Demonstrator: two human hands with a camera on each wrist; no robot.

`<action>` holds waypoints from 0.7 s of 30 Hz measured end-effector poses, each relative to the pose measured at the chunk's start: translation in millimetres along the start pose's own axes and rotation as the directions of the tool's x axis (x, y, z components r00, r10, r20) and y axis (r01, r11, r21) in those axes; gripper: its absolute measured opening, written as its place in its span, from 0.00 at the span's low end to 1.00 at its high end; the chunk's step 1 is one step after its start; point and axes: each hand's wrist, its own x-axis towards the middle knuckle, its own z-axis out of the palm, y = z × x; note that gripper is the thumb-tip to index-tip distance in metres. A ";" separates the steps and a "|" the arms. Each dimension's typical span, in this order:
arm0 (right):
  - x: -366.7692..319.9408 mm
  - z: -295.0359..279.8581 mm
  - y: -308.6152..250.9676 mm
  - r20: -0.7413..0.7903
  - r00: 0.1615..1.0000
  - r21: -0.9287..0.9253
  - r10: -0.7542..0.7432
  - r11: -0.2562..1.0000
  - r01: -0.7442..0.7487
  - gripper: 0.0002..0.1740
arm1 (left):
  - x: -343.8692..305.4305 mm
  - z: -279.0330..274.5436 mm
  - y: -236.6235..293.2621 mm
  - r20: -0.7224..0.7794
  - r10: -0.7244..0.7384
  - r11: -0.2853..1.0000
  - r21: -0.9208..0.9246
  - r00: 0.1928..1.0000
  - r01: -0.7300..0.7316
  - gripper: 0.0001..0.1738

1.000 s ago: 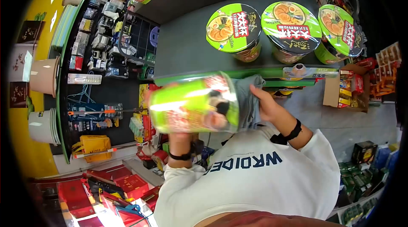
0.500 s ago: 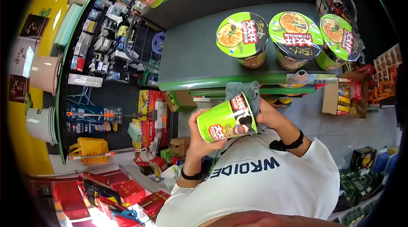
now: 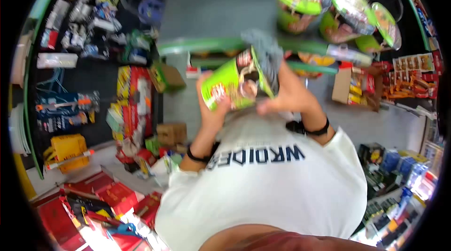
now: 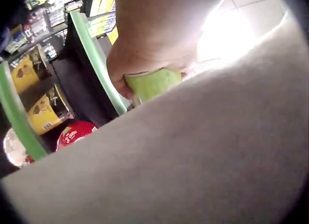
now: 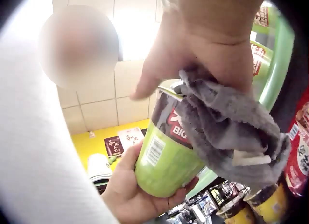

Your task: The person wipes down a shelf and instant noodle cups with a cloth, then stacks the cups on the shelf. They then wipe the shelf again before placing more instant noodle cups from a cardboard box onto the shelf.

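Note:
In the head view a green and black instant noodle cup (image 3: 235,84) is held tilted on its side in front of the chest. My left hand (image 3: 212,108) grips it around the base end, fingers below and thumb on top. My right hand (image 3: 293,93) holds a grey cloth (image 3: 267,56) against the lid end of the cup. The right wrist view shows the cloth (image 5: 231,127) bunched under the palm and draped over the cup's rim, with the thumb sticking out to the side. From the left wrist only the cup's green base (image 4: 153,84) shows, the rest hidden by hand and sleeve.
Three more noodle cups (image 3: 300,2) stand on the grey shelf (image 3: 206,11) ahead, behind its green front edge (image 3: 202,45). Lower shelves hold yellow cups (image 4: 48,110) and a red-lidded one (image 4: 77,132). An open carton (image 3: 345,84) stands to the right, hanging goods to the left.
The noodle cup has come down from near the shelf edge to the chest and tilted. The cloth stays at its lid end. The head view has shifted, and the shelf cups now appear higher and further right.

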 end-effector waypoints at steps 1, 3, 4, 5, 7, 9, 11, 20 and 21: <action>0.9 2.9 -3.5 -0.030 0.996 -0.023 0.085 0.996 -0.086 0.64 | 1.2 6.4 13.4 -0.038 -0.019 1.000 0.024 0.999 0.020 0.48; 1.3 8.8 -10.4 -0.118 0.992 -0.144 0.049 0.987 -0.066 0.46 | 7.1 4.9 22.8 -0.014 -0.045 0.999 0.004 0.999 0.045 0.45; 4.5 10.0 -12.5 -0.108 0.993 -0.158 0.049 0.985 -0.066 0.46 | 11.6 3.7 25.9 0.013 -0.033 0.999 -0.029 0.999 0.033 0.45; 7.2 11.2 -15.0 -0.102 0.994 -0.209 -0.027 0.978 0.006 0.42 | 12.0 2.0 23.6 0.005 -0.027 0.999 -0.037 1.000 0.027 0.45; 9.0 14.5 -17.0 -0.081 0.984 -0.313 -0.157 0.942 0.124 0.34 | 10.2 -4.0 18.3 -0.009 -0.062 0.992 -0.107 0.998 0.060 0.41; 3.7 25.1 -12.5 -0.146 0.981 -0.313 -0.124 0.947 0.074 0.35 | 9.9 -8.5 16.6 -0.008 -0.176 0.966 -0.196 0.984 0.171 0.40; 5.1 34.1 -18.7 -0.271 0.934 -0.364 -0.231 0.923 0.123 0.31 | 8.3 -15.2 8.2 0.069 -0.405 0.806 -0.444 0.912 0.392 0.35; -11.3 -1.6 -45.7 -0.074 0.866 -0.136 -0.494 0.865 0.482 0.16 | 50.0 -40.6 21.2 0.248 -0.576 0.534 -0.607 0.779 0.589 0.38; -16.5 -5.7 -49.1 -0.178 0.882 -0.052 -0.436 0.899 0.434 0.16 | 52.9 -41.2 25.1 0.220 -0.547 0.529 -0.658 0.808 0.537 0.35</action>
